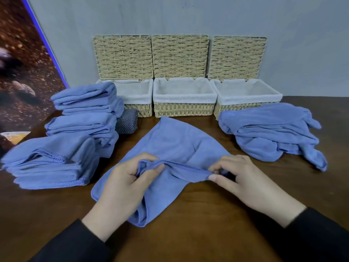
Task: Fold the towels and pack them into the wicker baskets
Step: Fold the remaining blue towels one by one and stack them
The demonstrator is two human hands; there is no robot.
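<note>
A blue towel (175, 146) lies spread and rumpled on the wooden table (207, 214) in front of me. My left hand (128, 184) pinches its hemmed edge near the left, and my right hand (243, 178) pinches the same edge further right, so the hem stretches between them. Three wicker baskets with white liners stand open along the back: left basket (138, 110), middle basket (184, 109), right basket (247, 106). Their lids lean upright against the wall. All three look empty inside.
Stacks of folded blue towels (56, 159) fill the table's left side, with taller stacks (88, 103) behind them hiding part of the left basket. A loose heap of unfolded blue towels (272, 133) lies at the right. A dark striped cloth (126, 121) sits by the left basket.
</note>
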